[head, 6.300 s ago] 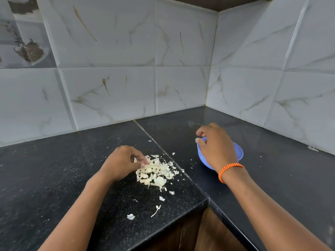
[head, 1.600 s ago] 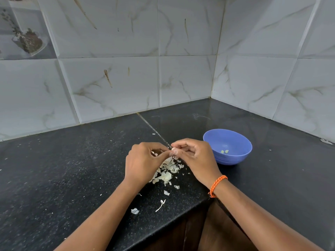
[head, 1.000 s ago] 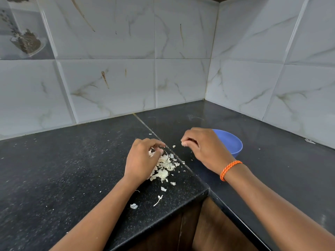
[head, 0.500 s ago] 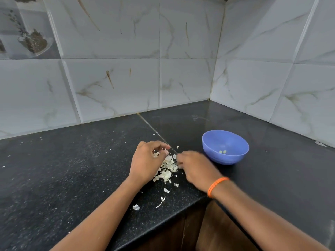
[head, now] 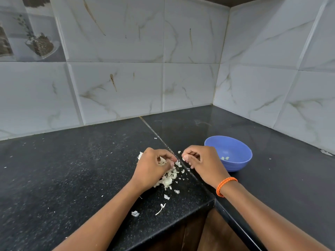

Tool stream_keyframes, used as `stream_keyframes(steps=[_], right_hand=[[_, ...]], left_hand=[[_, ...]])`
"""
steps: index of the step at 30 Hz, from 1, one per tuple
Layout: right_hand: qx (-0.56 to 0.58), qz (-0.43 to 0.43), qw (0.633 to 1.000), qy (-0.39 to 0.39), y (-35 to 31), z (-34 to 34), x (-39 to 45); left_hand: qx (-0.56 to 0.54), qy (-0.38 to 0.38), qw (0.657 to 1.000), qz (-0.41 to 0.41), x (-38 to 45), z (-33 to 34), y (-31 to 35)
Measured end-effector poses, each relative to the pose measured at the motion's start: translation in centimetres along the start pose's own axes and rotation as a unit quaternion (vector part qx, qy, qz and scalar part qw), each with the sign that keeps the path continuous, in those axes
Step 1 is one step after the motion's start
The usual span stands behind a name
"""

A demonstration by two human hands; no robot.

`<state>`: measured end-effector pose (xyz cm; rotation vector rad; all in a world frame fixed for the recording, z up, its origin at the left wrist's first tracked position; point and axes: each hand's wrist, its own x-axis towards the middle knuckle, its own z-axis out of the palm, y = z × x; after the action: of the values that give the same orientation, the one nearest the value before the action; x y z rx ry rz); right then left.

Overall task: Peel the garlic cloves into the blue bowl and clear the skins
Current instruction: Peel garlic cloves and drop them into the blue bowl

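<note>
The blue bowl stands on the black counter to the right, with a few peeled garlic cloves inside. A pile of pale garlic skins lies left of it, partly under my left hand. That hand's curled fingers pinch a small pinkish garlic clove at their tips. My right hand, with an orange wristband, hovers just right of it with fingers curled inward. I see nothing between them. A small gap separates the two hands.
Loose skin scraps and a thin curled stem lie near the counter's front edge. A seam runs diagonally across the black counter. Tiled walls close the corner behind and to the right.
My right hand went to the bowl, came back down to the skin pile, and has now risen beside my left hand. The left hand stayed over the pile.
</note>
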<state>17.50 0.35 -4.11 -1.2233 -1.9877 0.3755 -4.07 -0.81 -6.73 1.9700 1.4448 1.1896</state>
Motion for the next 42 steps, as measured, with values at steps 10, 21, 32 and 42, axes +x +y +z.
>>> stream_keyframes(steps=[10,21,32,42], right_hand=[[0.152,0.005,0.988,0.014,0.3,2.1,-1.6],[0.162,0.014,0.984,0.068,0.0,2.8,-2.1],[0.058,-0.043,0.994,0.086,-0.1,3.6,-2.1],[0.126,-0.027,0.989,0.069,-0.1,4.0,-1.9]], left_hand=[[0.059,0.059,0.996,0.033,0.0,0.8,0.2],[0.079,0.078,0.992,0.059,-0.4,0.6,0.6],[0.027,0.051,0.996,0.074,-0.4,0.7,0.6],[0.037,0.034,0.994,0.092,-0.2,1.0,-0.6]])
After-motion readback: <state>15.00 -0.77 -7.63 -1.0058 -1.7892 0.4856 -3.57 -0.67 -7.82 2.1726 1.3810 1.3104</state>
